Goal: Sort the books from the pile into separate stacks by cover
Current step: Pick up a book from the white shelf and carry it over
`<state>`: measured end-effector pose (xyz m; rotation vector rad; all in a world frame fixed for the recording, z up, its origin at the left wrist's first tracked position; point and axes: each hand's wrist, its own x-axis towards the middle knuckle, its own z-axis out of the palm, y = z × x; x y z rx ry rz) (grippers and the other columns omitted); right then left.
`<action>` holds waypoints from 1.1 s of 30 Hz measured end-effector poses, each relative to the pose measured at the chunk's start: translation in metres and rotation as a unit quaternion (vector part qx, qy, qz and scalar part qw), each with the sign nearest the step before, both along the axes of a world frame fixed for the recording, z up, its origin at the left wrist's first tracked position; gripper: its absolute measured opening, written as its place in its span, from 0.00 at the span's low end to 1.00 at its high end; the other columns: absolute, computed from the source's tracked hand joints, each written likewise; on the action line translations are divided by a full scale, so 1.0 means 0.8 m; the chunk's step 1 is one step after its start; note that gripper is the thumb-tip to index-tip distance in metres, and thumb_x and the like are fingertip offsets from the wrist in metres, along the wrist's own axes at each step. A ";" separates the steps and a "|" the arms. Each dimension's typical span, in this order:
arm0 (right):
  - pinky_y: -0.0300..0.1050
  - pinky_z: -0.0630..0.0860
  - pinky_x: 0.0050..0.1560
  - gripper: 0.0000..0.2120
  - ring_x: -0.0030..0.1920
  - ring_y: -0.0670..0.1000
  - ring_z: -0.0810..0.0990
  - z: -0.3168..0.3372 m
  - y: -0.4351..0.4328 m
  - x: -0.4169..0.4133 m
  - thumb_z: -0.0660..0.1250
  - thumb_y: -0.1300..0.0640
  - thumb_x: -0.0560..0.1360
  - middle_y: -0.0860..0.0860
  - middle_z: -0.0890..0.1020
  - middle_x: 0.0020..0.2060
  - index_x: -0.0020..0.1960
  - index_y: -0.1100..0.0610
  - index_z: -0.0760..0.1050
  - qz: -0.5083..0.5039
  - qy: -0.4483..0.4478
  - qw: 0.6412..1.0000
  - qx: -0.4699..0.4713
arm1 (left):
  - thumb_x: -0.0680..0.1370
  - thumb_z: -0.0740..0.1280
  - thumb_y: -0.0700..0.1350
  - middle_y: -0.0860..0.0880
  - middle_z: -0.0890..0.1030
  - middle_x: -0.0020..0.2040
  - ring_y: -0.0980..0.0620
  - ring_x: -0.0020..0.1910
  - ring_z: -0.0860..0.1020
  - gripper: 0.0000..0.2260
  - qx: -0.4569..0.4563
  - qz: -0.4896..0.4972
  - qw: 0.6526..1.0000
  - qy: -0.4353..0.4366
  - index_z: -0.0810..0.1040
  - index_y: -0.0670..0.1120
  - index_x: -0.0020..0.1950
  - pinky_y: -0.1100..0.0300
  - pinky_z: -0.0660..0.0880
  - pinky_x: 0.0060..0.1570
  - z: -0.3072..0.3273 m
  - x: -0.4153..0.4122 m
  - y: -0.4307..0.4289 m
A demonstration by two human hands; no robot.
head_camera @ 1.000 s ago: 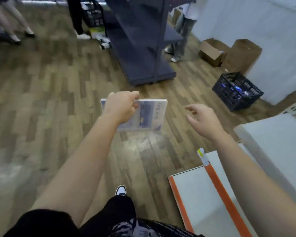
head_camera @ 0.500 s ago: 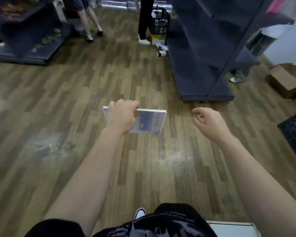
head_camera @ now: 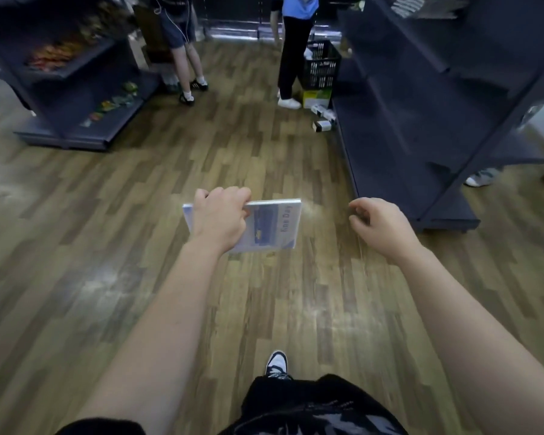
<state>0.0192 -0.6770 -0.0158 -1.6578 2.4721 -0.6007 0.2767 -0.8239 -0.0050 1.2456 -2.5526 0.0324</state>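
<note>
My left hand [head_camera: 220, 216] grips a thin book [head_camera: 272, 226] with a white and blue cover by its left side and holds it flat above the wooden floor. Blue lettering runs along the book's right edge. My right hand [head_camera: 379, 226] hovers to the right of the book, apart from it, with its fingers loosely curled and nothing in them. No book pile or stack is in view.
A dark empty shelf unit [head_camera: 421, 127] stands on the right. Another shelf unit [head_camera: 73, 89] with packets is at the far left. Two people [head_camera: 292, 54] stand at the back beside a black crate [head_camera: 322, 65]. Small boxes [head_camera: 322, 116] lie on the floor.
The view has swung left and away from the white tables and the black crate. The shelf aisle with the standing people has come into view. The book stays in my left hand.
</note>
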 end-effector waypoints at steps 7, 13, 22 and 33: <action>0.50 0.76 0.51 0.15 0.53 0.51 0.77 0.009 -0.179 -0.049 0.62 0.53 0.76 0.50 0.79 0.52 0.62 0.53 0.75 0.027 -0.015 0.999 0.019 | 0.76 0.64 0.44 0.53 0.78 0.45 0.48 0.49 0.74 0.03 0.009 0.032 0.999 0.002 0.71 0.51 0.44 0.54 0.55 0.45 0.012 -0.034 -0.157; 0.47 0.74 0.52 0.15 0.55 0.51 0.76 -0.013 -0.329 -0.074 0.62 0.54 0.76 0.51 0.79 0.53 0.62 0.54 0.75 0.069 -0.021 0.997 0.041 | 0.76 0.64 0.45 0.52 0.78 0.45 0.47 0.50 0.75 0.03 0.044 0.064 0.997 -0.004 0.71 0.51 0.44 0.53 0.58 0.47 -0.022 -0.037 -0.283; 0.44 0.72 0.48 0.15 0.54 0.50 0.76 -0.026 -0.580 -0.140 0.62 0.52 0.76 0.48 0.78 0.52 0.62 0.51 0.75 0.054 -0.022 0.997 0.043 | 0.77 0.64 0.46 0.53 0.78 0.46 0.49 0.50 0.74 0.03 0.044 0.049 0.998 -0.002 0.71 0.53 0.45 0.53 0.58 0.47 -0.028 -0.107 -0.548; 0.43 0.73 0.50 0.14 0.54 0.48 0.76 -0.001 -0.773 -0.253 0.62 0.51 0.77 0.47 0.79 0.53 0.61 0.52 0.75 -0.037 -0.026 0.999 0.030 | 0.77 0.63 0.45 0.53 0.78 0.46 0.49 0.48 0.74 0.02 0.009 -0.044 0.999 -0.005 0.74 0.51 0.48 0.52 0.61 0.50 0.013 -0.272 -0.816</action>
